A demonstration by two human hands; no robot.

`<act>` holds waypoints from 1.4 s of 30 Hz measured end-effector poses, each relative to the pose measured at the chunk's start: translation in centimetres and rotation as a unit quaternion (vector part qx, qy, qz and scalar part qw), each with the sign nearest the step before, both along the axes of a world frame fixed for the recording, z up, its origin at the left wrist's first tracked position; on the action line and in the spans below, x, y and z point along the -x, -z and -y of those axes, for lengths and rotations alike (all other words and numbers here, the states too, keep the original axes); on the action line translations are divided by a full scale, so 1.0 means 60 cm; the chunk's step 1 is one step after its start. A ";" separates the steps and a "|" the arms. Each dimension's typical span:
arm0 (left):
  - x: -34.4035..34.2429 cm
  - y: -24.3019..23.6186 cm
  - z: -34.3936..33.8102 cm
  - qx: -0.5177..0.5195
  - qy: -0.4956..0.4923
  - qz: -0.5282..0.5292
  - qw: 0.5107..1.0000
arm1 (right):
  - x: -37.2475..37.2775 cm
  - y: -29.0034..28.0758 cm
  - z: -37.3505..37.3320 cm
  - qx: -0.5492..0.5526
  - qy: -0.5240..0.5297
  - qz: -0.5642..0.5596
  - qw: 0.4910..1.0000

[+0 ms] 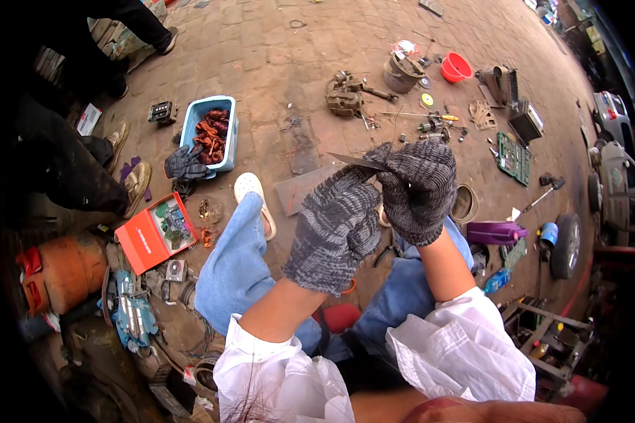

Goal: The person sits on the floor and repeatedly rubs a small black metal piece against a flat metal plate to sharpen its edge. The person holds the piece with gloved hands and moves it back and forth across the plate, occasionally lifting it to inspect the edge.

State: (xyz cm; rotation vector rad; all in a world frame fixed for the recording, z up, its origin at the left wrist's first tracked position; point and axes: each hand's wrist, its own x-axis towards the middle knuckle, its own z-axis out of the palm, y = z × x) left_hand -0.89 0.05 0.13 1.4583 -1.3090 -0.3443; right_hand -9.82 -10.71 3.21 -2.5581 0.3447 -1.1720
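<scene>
My left hand (335, 229), in a grey knit glove, has its fingers curled up at a thin dark metal blade (351, 160), whose pointed end sticks out to the left. My right hand (418, 189), gloved the same way, is closed round the blade's other end, close beside my left fingertips, so that end is hidden. Both hands are held above the brick floor, over my legs in blue jeans (226, 257). A flat grey plate (296, 190) lies on the floor behind my left hand.
Brick floor holds a blue tub (226, 148) of reddish metal scraps, an orange box (141, 243) of small parts, greasy machine parts (344, 99), a red bucket (456, 67), a green tool case (511, 158), a gas cylinder (70, 271) and a tyre (564, 247). People's legs (70, 162) stand at left.
</scene>
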 end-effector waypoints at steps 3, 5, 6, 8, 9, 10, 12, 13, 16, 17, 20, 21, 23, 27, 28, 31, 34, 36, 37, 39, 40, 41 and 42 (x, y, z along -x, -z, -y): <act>-0.002 -0.010 -0.003 -0.056 0.060 -0.200 0.976 | -0.005 0.005 0.013 -0.002 0.061 0.091 0.994; 0.004 -0.015 -0.003 -0.067 0.057 -0.262 0.961 | -0.012 0.029 0.039 -0.137 0.102 0.247 0.954; 0.007 -0.017 -0.002 -0.067 0.054 -0.280 0.956 | 0.005 0.032 0.054 -0.122 0.109 0.214 0.963; 0.009 -0.020 -0.001 -0.071 0.048 -0.311 0.947 | 0.008 0.024 0.048 -0.247 0.057 0.267 0.930; 0.010 -0.021 0.001 -0.072 0.048 -0.325 0.942 | 0.007 0.018 0.048 -0.320 0.041 0.256 0.911; 0.011 -0.023 0.000 -0.075 0.047 -0.339 0.937 | 0.005 0.012 0.044 -0.393 0.025 0.243 0.886; 0.013 -0.026 0.003 -0.079 0.044 -0.363 0.927 | 0.004 0.000 0.039 -0.499 0.005 0.198 0.844; 0.014 -0.026 0.004 -0.082 0.043 -0.374 0.923 | 0.003 -0.006 0.038 -0.515 -0.002 0.165 0.841; 0.013 -0.030 0.005 -0.092 0.044 -0.406 0.908 | 0.006 -0.018 0.035 -0.554 -0.018 0.102 0.826; 0.012 -0.031 0.007 -0.097 0.045 -0.419 0.902 | 0.011 -0.020 0.036 -0.558 -0.029 0.091 0.824; 0.014 -0.037 0.011 -0.109 0.052 -0.452 0.884 | 0.014 -0.024 0.036 -0.547 -0.039 0.091 0.831; 0.015 -0.039 0.012 -0.114 0.055 -0.463 0.877 | 0.015 -0.028 0.036 -0.553 -0.048 0.097 0.826; 0.014 -0.040 0.013 -0.121 0.055 -0.479 0.867 | 0.013 -0.031 0.035 -0.563 -0.065 0.115 0.816; 0.014 -0.044 0.012 -0.136 0.048 -0.504 0.852 | 0.010 -0.033 0.032 -0.612 -0.091 0.197 0.760; 0.014 -0.044 0.012 -0.141 0.046 -0.510 0.848 | 0.011 -0.033 0.035 -0.628 -0.095 0.226 0.738; 0.014 -0.039 0.010 -0.161 0.035 -0.519 0.839 | 0.010 -0.038 0.039 -0.608 -0.109 0.253 0.745; 0.013 -0.038 0.010 -0.173 0.034 -0.529 0.830 | 0.023 -0.042 0.054 -0.498 -0.033 0.204 0.842; 0.015 -0.039 0.007 -0.159 0.044 -0.546 0.822 | 0.025 -0.044 0.060 -0.540 -0.093 0.256 0.796; 0.016 -0.040 0.005 -0.152 0.049 -0.554 0.817 | 0.024 -0.047 0.059 -0.621 -0.177 0.338 0.685; 0.015 -0.041 0.005 -0.158 0.056 -0.559 0.812 | 0.034 -0.053 0.068 -0.422 -0.019 0.240 0.874; 0.013 -0.040 0.005 -0.170 0.059 -0.556 0.812 | 0.040 -0.055 0.074 -0.419 -0.021 0.254 0.872; 0.013 -0.039 0.006 -0.181 0.062 -0.552 0.812 | 0.046 -0.058 0.079 -0.415 -0.022 0.268 0.869; 0.017 -0.036 0.008 -0.158 0.056 -0.525 0.834 | 0.052 -0.061 0.085 -0.512 -0.105 0.347 0.778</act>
